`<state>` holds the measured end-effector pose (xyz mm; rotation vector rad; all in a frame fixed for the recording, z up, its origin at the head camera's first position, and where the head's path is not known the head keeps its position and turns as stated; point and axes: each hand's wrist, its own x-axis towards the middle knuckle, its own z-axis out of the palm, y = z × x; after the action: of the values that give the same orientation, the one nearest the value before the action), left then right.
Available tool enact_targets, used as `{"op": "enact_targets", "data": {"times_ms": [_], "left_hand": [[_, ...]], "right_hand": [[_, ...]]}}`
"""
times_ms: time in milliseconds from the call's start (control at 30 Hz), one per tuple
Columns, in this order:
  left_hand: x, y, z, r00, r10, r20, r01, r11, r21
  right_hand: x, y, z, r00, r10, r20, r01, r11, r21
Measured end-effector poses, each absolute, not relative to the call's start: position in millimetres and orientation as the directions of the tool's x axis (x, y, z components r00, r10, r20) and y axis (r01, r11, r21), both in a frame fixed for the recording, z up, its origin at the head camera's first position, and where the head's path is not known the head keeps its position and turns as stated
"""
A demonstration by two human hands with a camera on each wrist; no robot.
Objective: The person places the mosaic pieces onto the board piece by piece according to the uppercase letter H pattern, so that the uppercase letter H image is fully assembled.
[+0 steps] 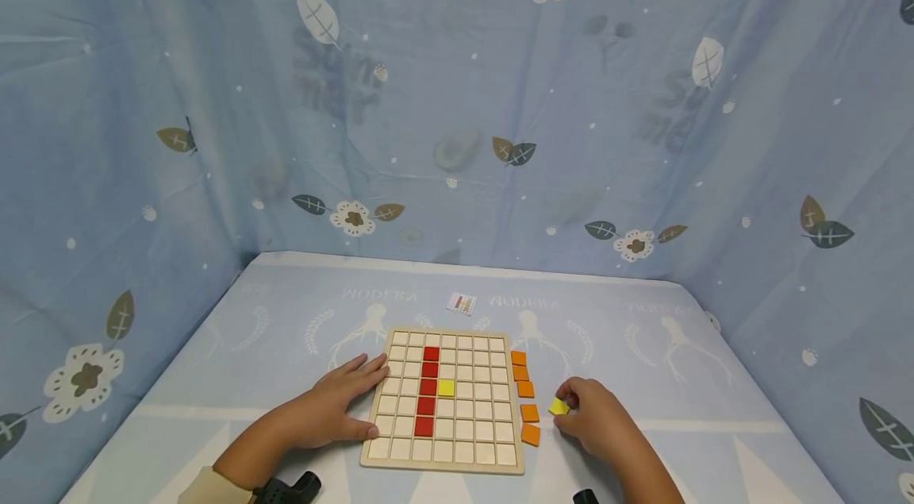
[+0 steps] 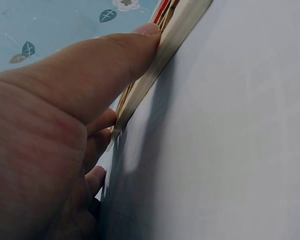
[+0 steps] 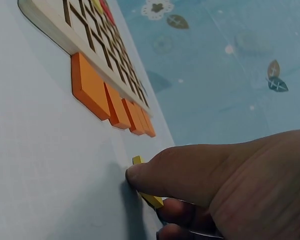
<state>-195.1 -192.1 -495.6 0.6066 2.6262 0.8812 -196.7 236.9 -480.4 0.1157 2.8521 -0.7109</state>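
A wooden grid board [image 1: 442,470] lies on the table with a column of red tiles [image 1: 425,406] and one yellow tile [image 1: 446,388] in its cells. My left hand [image 1: 332,401] rests at the board's left edge, thumb and fingers spread along it; in the left wrist view the thumb [image 2: 110,57] touches the wooden rim. To the right of the board, my right hand [image 1: 594,415] pinches another yellow tile [image 1: 559,406] between thumb and fingers. The right wrist view shows that tile [image 3: 152,200] tilted, close to the tabletop.
Several orange tiles [image 1: 529,413] lie in a line along the board's right side, between it and my right hand. A small printed pattern card [image 1: 461,303] lies behind the board. Blue patterned cloth [image 1: 457,107] hangs around the table's back and sides.
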Motion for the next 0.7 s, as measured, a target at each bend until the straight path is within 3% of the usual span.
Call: {"op": "enact_targets", "data": {"times_ms": [467, 700], "left_hand": [[-196.7, -192.5, -497.5, -0.862, 0.484, -0.150, 0.294, 0.720, 0.629], [-195.2, -193.2, -496.4, -0.861, 0.480, -0.167, 0.283, 0.726, 0.627]], "right_hand": [[-199.7, 236.3, -482.7, -0.984, 0.013, -0.180, 0.098, 0.878, -0.468], [-208.2, 221.5, -479.7, -0.997, -0.008, -0.080, 0.033, 0.867, -0.498]]}}
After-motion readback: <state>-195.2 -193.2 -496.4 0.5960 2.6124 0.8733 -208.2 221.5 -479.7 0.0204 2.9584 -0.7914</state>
